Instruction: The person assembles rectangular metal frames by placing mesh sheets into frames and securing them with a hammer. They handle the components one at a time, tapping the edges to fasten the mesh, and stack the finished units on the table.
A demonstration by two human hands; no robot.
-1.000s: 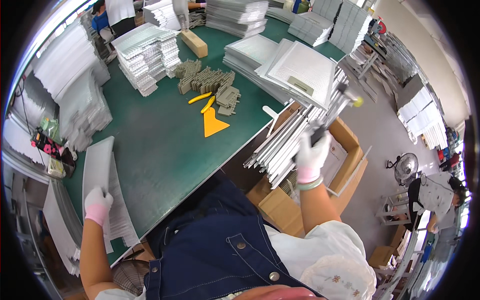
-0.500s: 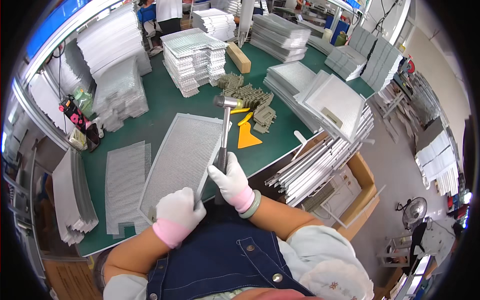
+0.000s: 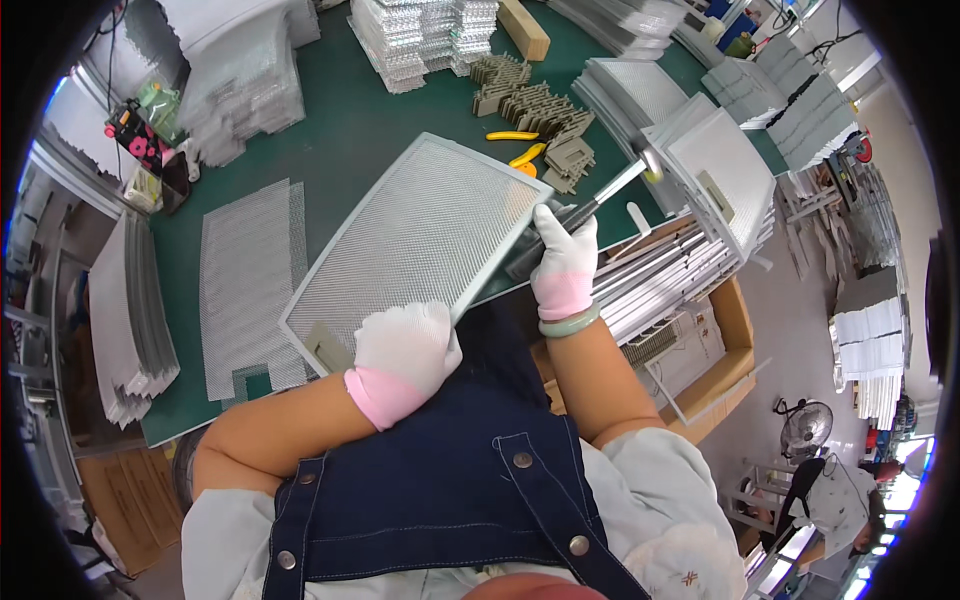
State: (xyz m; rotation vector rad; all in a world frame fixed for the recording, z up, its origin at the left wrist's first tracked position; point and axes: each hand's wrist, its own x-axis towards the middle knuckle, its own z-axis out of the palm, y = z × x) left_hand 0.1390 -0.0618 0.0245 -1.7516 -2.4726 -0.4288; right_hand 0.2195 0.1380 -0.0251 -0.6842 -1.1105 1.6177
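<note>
My left hand [image 3: 405, 350], in a white glove with a pink cuff, is closed over the near edge of a silver framed mesh panel [image 3: 420, 230]. The panel is tilted above the green table, with a small beige plate [image 3: 326, 345] at its lower left corner. My right hand [image 3: 566, 250], gloved alike, grips the dark handle of a hammer [image 3: 622, 180] beside the panel's right corner. The hammer's head points up and right, slightly blurred. Flat on the table to the left lies a loose mesh sheet [image 3: 245, 290].
Beyond the panel lie beige plastic parts [image 3: 545, 115] and a yellow-handled tool [image 3: 512, 135]. Stacked mesh [image 3: 245, 95] stands at far left, a wooden block [image 3: 524, 30] at the back. Framed panels [image 3: 715, 175] and a carton [image 3: 735, 320] of metal strips are on the right.
The panel has turned clockwise and lifted at its far side. My right hand has moved right and up, swinging the hammer from upright to a rightward slant. My view has shifted too.
</note>
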